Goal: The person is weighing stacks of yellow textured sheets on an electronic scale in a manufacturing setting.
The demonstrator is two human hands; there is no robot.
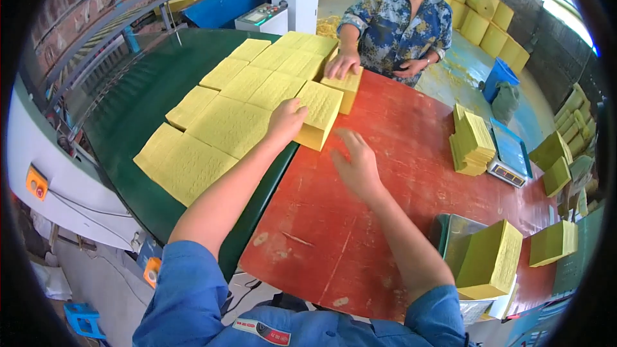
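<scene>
At the seam between the green conveyor belt and the red table, a thick stack of yellow paper juts over the table. My left hand rests against its left side, fingers curled at its top edge. Just right of the stack's near face is my right hand, above the red table, fingers apart and holding nothing. Beyond, a co-worker's hand presses on another yellow paper stack. More yellow paper stacks lie side by side in rows on the green belt.
To the right stand a fanned yellow paper stack, a digital scale and a large upright yellow stack. A masked co-worker in a patterned shirt stands across the table. A blue bin is on the floor behind.
</scene>
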